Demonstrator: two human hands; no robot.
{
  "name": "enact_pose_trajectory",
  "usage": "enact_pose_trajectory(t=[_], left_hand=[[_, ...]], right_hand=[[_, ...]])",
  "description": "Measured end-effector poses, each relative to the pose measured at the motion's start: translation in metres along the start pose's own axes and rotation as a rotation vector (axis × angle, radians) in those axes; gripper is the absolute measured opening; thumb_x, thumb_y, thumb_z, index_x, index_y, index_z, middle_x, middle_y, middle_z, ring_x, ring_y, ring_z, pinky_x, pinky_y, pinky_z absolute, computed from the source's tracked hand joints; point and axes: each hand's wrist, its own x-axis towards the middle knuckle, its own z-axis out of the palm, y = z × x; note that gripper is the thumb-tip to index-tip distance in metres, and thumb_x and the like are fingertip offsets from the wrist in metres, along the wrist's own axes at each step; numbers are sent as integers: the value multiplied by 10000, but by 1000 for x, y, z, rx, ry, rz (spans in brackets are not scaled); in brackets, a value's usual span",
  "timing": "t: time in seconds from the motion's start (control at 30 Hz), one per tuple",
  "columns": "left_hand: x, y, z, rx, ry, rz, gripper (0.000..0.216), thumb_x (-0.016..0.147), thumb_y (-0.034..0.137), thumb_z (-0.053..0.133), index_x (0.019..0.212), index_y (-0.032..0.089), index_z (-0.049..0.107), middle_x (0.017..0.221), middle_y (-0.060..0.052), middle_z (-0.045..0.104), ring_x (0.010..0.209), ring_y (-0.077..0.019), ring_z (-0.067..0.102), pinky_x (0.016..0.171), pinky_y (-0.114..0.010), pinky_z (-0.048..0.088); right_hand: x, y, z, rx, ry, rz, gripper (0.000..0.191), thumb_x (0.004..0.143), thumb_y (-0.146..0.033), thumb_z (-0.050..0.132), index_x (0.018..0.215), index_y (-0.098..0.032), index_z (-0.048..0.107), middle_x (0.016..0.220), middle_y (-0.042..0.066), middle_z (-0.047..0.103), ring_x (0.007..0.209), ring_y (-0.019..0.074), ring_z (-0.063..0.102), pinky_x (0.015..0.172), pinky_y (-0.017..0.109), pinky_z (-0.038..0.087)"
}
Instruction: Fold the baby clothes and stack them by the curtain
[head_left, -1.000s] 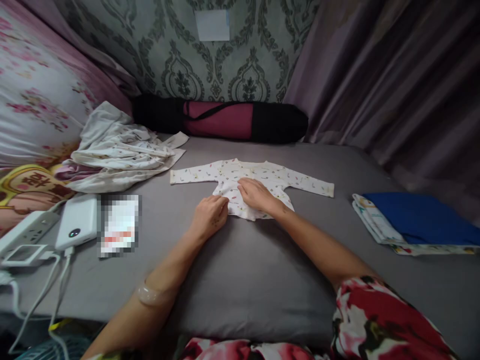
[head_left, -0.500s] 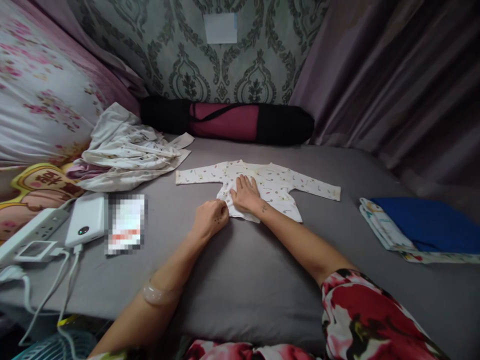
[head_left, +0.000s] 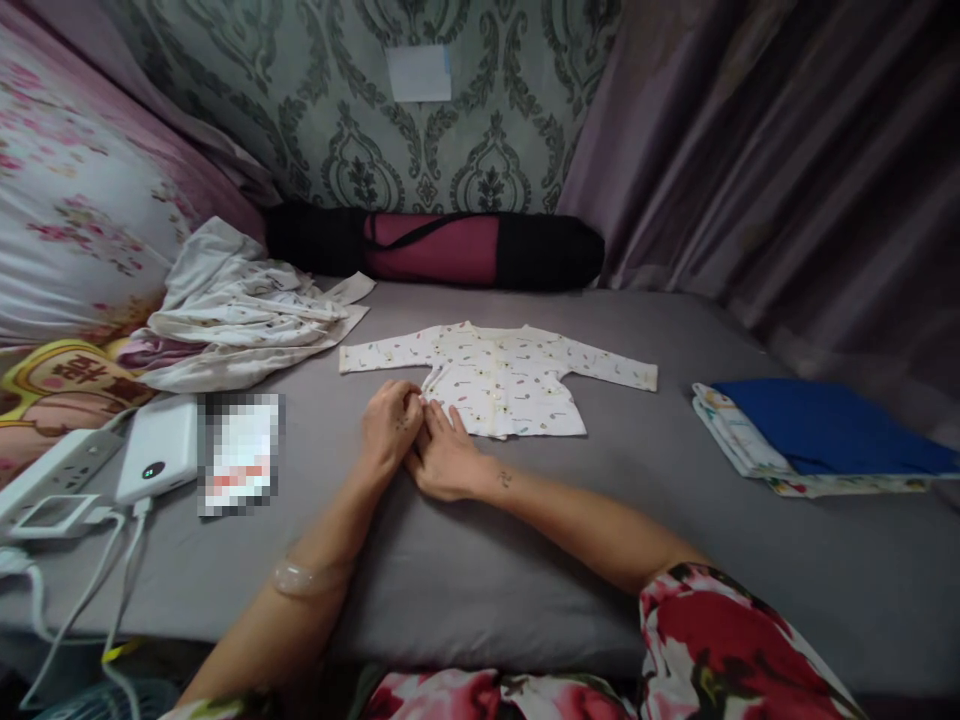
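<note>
A small white baby shirt [head_left: 525,385] with a tiny print lies spread flat on the grey sheet, both sleeves stretched out sideways. At its lower left corner, my left hand [head_left: 391,425] is closed with curled fingers, pinching the edge of the cloth. My right hand [head_left: 450,460] rests right beside it, fingers stretched out over the left part of the hem. Its thumb side meets my left hand, and the cloth under both hands is hidden.
Left are a heap of crumpled light clothes [head_left: 240,310], a power bank [head_left: 159,450], a power strip [head_left: 64,465] with cables and a blurred-out packet [head_left: 240,455]. A black and maroon roll bag [head_left: 435,248] lies along the wall. Folded cloths [head_left: 825,430], blue on top, lie right.
My right hand has slid from the middle of the shirt down and left to its lower left corner. My left hand stays at that corner. The view has shifted slightly.
</note>
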Motion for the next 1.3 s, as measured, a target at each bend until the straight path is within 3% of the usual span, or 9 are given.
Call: enact_pose_trajectory(t=[0.17,0.3,0.33,0.43,0.53,0.67,0.83,1.03,1.3], left_hand=[[1,-8,8,-63,5,54,267,817,205,421,883,189,679,839,-51,663,777,-188,610,750,-290,469],[0,-7,11,-92,-86,125,277,822,216,411,921,185,668,897,-57,670,801,-180,610,775,-289,480],[0,-5,11,-87,-109,140,285,824,210,405,934,183,666,918,-63,672,819,-182,610,789,-292,480],[2,6,12,-57,-166,188,304,839,194,387,968,180,662,961,-74,674,881,-191,609,835,-308,475],[7,31,14,-32,-221,305,301,853,183,390,982,189,662,973,-74,681,931,-201,608,885,-329,464],[16,79,29,-41,-337,407,292,850,153,421,1000,175,670,979,-81,699,948,-208,615,904,-339,469],[26,130,75,-127,-376,389,303,843,100,435,1022,160,672,1012,-82,698,994,-199,625,930,-322,477],[41,153,127,-130,-357,401,354,856,35,394,1135,101,601,1127,-137,656,1127,-205,584,1014,-359,445],[22,155,148,164,-441,454,560,988,392,302,1432,62,391,1522,-199,355,1435,-326,271,1165,-501,237]], right_hand=[[-31,2,-23,186,-175,-241,506,968,-372,425,1405,-119,453,1553,187,291,1465,288,168,1171,537,143],[-48,40,-71,451,-370,-364,316,950,-250,473,1184,-141,655,1281,93,638,1211,165,556,1027,257,397],[-51,56,-85,513,-340,-298,304,953,-258,470,1154,-147,668,1185,69,689,1109,149,617,959,234,440],[-55,117,-119,616,-30,-11,308,964,-307,451,1081,-146,687,1056,67,724,926,152,675,812,244,506],[-57,178,-132,379,341,381,279,930,-174,452,1078,-145,686,1039,87,715,902,156,661,806,258,495],[-59,223,-122,86,338,554,274,839,-100,556,1067,-171,690,1087,68,688,991,173,622,868,262,456],[-61,220,-108,-80,275,590,314,854,-101,491,1077,-229,672,1188,67,616,1071,195,582,871,281,440],[-63,216,-106,-166,299,609,351,930,-135,379,1133,-243,644,1204,77,593,1104,220,561,901,311,426],[-65,223,-102,-217,372,595,386,941,-108,319,1131,-227,634,1180,97,581,1126,224,530,915,314,407]])
